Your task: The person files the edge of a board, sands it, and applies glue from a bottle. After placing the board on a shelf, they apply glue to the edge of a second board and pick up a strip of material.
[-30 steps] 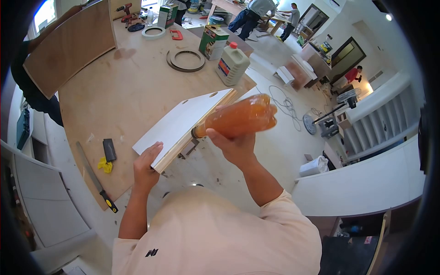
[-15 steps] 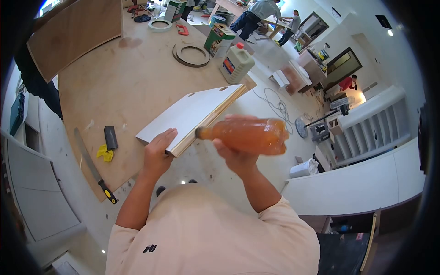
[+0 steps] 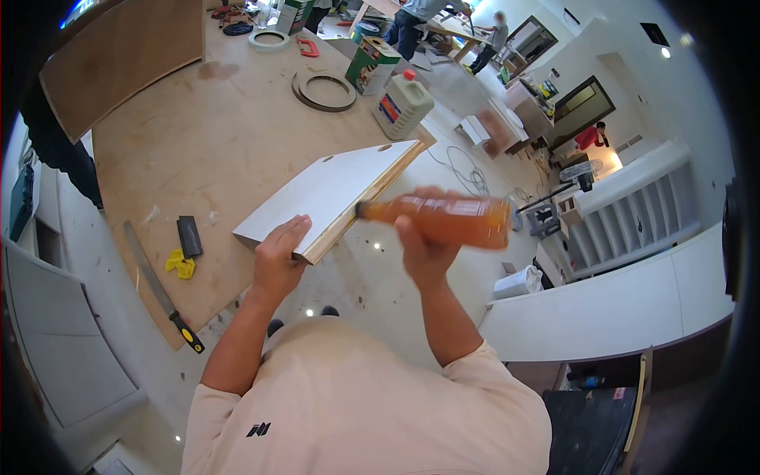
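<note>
My right hand (image 3: 430, 236) is wrapped round a plastic bottle (image 3: 467, 220) of amber liquid, tipped nearly level. Its dark nozzle points left and meets, or nearly meets, the raw wood edge of a white board (image 3: 328, 186). At the board's near corner, my left hand (image 3: 279, 252) grips it, fingers lying on the white face and the thumb hidden. The board rests partly on the worktable (image 3: 198, 150), its edge overhanging the side. Two round holes show near its far end.
A handsaw (image 3: 162, 293), a dark block (image 3: 189, 236) and a yellow scrap (image 3: 180, 264) lie left. Behind the board stand a jug (image 3: 404, 105), a carton (image 3: 372, 66) and a coil of edging (image 3: 323, 93). A fan (image 3: 578, 176) and several people are farther off.
My right hand has moved the bottle up and to the right, its nozzle shifting farther along the board's edge. My left hand keeps its hold on the corner. The view has shifted slightly.
</note>
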Tool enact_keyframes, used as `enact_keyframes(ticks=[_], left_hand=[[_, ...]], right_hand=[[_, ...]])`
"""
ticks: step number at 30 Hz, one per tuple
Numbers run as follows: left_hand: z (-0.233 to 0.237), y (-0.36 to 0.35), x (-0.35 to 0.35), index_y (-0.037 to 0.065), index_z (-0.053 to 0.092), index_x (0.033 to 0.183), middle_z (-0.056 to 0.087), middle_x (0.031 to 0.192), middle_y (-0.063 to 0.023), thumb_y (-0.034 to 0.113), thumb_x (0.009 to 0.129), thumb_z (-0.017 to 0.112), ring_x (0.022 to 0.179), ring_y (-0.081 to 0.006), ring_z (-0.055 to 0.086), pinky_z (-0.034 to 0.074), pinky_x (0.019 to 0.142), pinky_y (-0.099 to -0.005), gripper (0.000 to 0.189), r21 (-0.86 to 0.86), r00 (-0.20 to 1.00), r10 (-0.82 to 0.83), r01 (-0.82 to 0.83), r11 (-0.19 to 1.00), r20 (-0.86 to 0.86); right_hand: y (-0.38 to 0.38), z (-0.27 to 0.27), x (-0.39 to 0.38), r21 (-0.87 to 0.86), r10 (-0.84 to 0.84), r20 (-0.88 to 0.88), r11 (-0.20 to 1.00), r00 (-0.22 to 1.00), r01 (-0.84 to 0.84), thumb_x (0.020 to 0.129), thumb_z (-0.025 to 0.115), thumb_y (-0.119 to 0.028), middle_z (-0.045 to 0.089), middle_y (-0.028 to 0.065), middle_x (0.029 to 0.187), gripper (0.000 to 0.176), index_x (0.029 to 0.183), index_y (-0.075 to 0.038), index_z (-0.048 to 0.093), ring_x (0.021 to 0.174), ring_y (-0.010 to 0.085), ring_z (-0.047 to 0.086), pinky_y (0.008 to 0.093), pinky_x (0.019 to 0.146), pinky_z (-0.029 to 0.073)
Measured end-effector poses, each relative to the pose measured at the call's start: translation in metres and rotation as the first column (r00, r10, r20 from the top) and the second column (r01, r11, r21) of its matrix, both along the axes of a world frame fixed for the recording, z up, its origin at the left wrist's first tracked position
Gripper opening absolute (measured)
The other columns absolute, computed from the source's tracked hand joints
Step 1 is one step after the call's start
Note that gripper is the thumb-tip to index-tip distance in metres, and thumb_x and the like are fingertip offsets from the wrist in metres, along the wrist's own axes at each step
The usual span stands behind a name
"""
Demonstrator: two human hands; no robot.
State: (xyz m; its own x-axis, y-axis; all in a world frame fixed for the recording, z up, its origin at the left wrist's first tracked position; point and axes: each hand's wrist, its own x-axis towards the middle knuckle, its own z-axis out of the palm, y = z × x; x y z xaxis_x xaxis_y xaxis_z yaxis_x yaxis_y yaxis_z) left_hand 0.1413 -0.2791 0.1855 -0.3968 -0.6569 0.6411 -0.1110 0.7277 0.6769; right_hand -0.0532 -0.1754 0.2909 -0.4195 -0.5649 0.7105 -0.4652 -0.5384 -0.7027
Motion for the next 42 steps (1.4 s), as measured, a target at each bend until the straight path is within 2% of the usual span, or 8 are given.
enact_keyframes(ticks=[7,11,15,22,28,35,39,42], left_hand=[[-0.005,0.000,-0.001,0.002,0.067,0.116,0.069,0.117,-0.0182,-0.008,0.056,0.080,0.110,-0.0353,0.066,0.056,0.092,-0.0402,0.062,-0.024,1.000,-0.009,0.008,1.000,-0.025],[-0.001,0.005,0.000,0.002,0.066,0.116,0.069,0.116,-0.0179,-0.007,0.055,0.081,0.110,-0.0358,0.066,0.055,0.093,-0.0412,0.063,-0.025,1.000,-0.021,0.020,0.999,-0.016],[-0.001,0.007,0.000,0.002,0.066,0.115,0.070,0.115,-0.0176,-0.006,0.056,0.081,0.110,-0.0362,0.066,0.054,0.094,-0.0424,0.062,-0.014,0.999,-0.030,0.030,0.999,-0.017],[-0.009,0.008,-0.001,0.000,0.066,0.115,0.070,0.115,-0.0177,-0.004,0.057,0.080,0.110,-0.0362,0.066,0.053,0.095,-0.0427,0.059,-0.075,1.000,-0.028,0.028,0.997,0.004],[-0.006,0.011,-0.001,-0.001,0.066,0.115,0.069,0.115,-0.0184,-0.007,0.059,0.077,0.110,-0.0362,0.066,0.053,0.096,-0.0441,0.057,-0.038,1.000,-0.026,0.026,0.999,-0.001],[-0.008,0.011,-0.001,0.000,0.066,0.116,0.068,0.117,-0.0187,-0.008,0.059,0.076,0.111,-0.0376,0.065,0.053,0.096,-0.0437,0.058,-0.058,0.999,-0.052,0.053,0.997,0.017],[-0.007,0.010,-0.001,0.000,0.065,0.116,0.068,0.117,-0.0188,-0.006,0.058,0.078,0.111,-0.0377,0.064,0.052,0.097,-0.0438,0.060,-0.056,0.999,-0.051,0.051,0.997,0.004],[-0.010,0.012,-0.001,0.000,0.065,0.116,0.068,0.117,-0.0189,-0.004,0.057,0.080,0.112,-0.0373,0.065,0.053,0.096,-0.0434,0.062,-0.064,0.999,-0.037,0.037,0.997,0.000]], right_hand=[[-0.022,0.035,-0.020,0.193,-0.091,0.188,0.980,0.978,0.054,0.080,0.081,-0.002,0.064,0.0068,0.105,0.052,0.120,-0.002,0.048,0.093,0.0149,0.064,0.0286,0.086,0.054],[-0.006,0.066,0.030,0.450,0.188,-0.199,0.889,0.962,-0.081,0.078,0.083,-0.007,0.067,0.0064,0.098,0.053,0.120,-0.001,0.051,0.091,0.0140,0.066,0.0294,0.081,0.055],[-0.030,0.066,0.005,0.634,0.129,-0.134,0.773,0.983,-0.015,0.080,0.082,-0.008,0.066,0.0086,0.101,0.045,0.114,0.000,0.053,0.091,0.0145,0.065,0.0282,0.083,0.054],[-0.030,0.059,0.021,0.573,0.217,-0.034,0.804,0.975,-0.159,0.080,0.083,-0.015,0.065,0.0123,0.110,0.068,0.131,0.000,0.042,0.097,0.0181,0.066,0.0311,0.085,0.054],[-0.050,0.074,-0.011,0.528,-0.030,-0.351,0.819,0.936,0.225,0.078,0.085,-0.020,0.068,0.0144,0.104,0.066,0.126,-0.001,0.044,0.091,0.0217,0.069,0.0341,0.079,0.056],[-0.039,0.077,0.042,0.617,0.234,-0.120,0.779,0.965,-0.112,0.075,0.087,-0.024,0.068,0.0151,0.107,0.075,0.131,0.000,0.042,0.096,0.0217,0.068,0.0336,0.080,0.056],[-0.052,0.081,0.006,0.584,0.048,-0.382,0.786,0.923,0.202,0.076,0.086,-0.025,0.067,0.0171,0.111,0.071,0.128,0.000,0.045,0.098,0.0236,0.068,0.0343,0.086,0.054],[-0.062,0.079,-0.027,0.601,-0.049,-0.272,0.772,0.961,0.209,0.076,0.086,-0.024,0.066,0.0161,0.114,0.076,0.134,-0.001,0.044,0.101,0.0239,0.067,0.0344,0.089,0.054]])
